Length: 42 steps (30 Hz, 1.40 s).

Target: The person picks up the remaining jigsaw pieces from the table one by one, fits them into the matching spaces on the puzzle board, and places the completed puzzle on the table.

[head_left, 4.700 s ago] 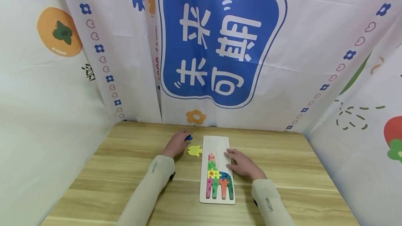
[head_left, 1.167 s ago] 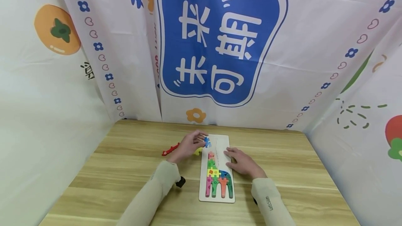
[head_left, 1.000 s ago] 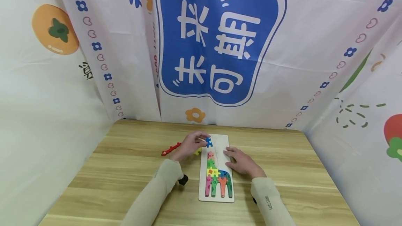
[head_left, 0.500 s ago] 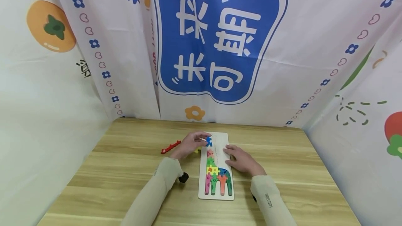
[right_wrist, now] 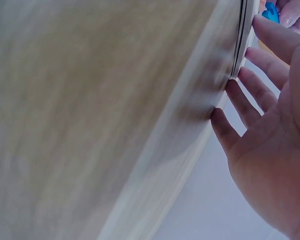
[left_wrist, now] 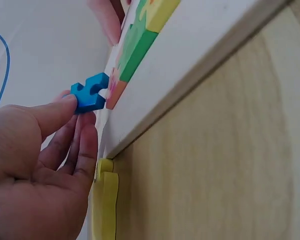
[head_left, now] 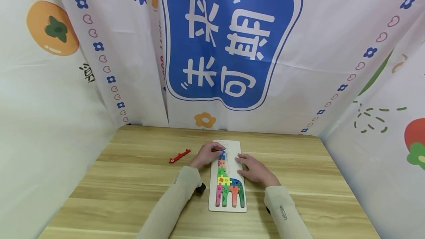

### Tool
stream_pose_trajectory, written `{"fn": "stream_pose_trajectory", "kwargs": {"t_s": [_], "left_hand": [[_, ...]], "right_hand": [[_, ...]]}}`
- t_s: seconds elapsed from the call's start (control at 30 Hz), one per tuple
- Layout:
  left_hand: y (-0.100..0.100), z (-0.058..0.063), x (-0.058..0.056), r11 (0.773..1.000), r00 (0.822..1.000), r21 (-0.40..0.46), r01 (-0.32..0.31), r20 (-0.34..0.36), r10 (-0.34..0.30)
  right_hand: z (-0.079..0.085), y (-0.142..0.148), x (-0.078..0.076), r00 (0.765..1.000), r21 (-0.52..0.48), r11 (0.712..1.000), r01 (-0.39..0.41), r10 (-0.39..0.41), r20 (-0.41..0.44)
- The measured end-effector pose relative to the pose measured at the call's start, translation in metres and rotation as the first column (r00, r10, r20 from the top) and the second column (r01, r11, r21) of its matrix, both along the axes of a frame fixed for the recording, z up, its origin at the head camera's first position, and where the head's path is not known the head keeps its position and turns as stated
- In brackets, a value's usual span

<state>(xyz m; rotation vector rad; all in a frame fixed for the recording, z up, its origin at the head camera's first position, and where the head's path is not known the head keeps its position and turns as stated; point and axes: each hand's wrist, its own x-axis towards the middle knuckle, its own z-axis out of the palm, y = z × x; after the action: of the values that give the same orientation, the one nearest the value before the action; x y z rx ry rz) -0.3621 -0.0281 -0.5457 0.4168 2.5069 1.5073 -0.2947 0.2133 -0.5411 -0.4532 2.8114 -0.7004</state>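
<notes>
My left hand (head_left: 206, 155) pinches a blue puzzle piece (left_wrist: 90, 93) between thumb and fingertips. It holds the piece tilted at the upper end of a pink piece (left_wrist: 116, 95) in the white puzzle board (head_left: 236, 150). Pink, green, yellow, blue and orange pieces (head_left: 225, 180) sit joined in the board's lower part, forming a four-legged animal with a rising neck. My right hand (head_left: 255, 169) rests on the board's right edge, fingers spread and fairly straight, fingertips touching the edge in the right wrist view. A yellow piece (left_wrist: 106, 200) lies beside the board, below my left hand; my hand covers it in the head view.
A long red piece (head_left: 179, 156) with small knobs lies on the wooden table (head_left: 132, 180), left of the board. A printed white cloth (head_left: 142, 95) hangs behind the table's back edge, with more cloth at both sides.
My left hand has carried the blue piece from the table left of the board rightward over it, lately down to the pink piece. The red piece has come into view. My right hand stays put.
</notes>
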Motion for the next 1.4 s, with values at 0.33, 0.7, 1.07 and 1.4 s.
{"fn": "stream_pose_trajectory", "kwargs": {"t_s": [0.33,0.7,1.07,1.4], "left_hand": [[-0.0058,-0.0052,-0.0046,0.991,0.992,-0.122,0.055,-0.109,-0.068],[-0.0065,-0.0049,-0.0054,0.999,0.994,-0.032,0.038,-0.099,-0.040],[-0.0063,-0.0029,-0.0040,0.989,0.990,-0.125,0.076,-0.110,-0.090],[-0.0057,-0.0037,-0.0014,0.946,0.970,-0.317,0.059,-0.205,-0.129]], "right_hand": [[0.0000,-0.0010,0.0006,1.000,-0.003,1.000,0.011,-0.011,0.002],[-0.0037,0.0009,0.0004,1.000,-0.008,1.000,0.017,-0.017,0.007],[-0.0016,-0.0012,0.0026,1.000,-0.015,1.000,0.021,-0.021,0.006],[-0.0016,-0.0010,0.0020,1.000,0.009,1.000,0.000,0.000,-0.008]]}}
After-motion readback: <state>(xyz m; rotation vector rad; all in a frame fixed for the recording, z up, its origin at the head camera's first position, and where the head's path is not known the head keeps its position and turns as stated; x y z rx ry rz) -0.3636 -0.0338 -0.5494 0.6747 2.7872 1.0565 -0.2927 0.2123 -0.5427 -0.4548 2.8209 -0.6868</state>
